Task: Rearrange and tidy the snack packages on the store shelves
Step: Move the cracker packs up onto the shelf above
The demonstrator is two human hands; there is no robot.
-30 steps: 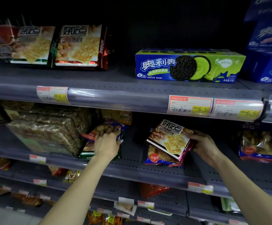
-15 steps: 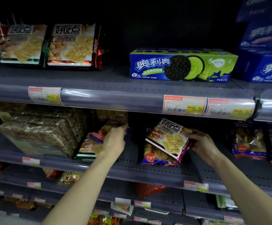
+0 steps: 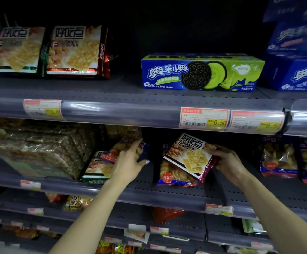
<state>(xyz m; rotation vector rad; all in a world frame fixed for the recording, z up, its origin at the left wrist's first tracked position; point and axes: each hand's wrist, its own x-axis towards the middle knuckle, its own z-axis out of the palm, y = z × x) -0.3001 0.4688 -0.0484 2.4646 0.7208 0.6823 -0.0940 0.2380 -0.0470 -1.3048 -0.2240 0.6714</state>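
The left hand [image 3: 130, 162] had lifted the blue cookie bag [image 3: 125, 149] off the green pack [image 3: 97, 167], gripping it. The right hand [image 3: 227, 162] still grasped the cracker pack [image 3: 189, 156], tilted on the middle shelf [image 3: 149, 197]; sorting seemed underway

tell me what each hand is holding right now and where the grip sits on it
Left hand grips a blue cookie bag by its right end. Right hand grips the cracker pack by its right edge, tilted over another blue bag.
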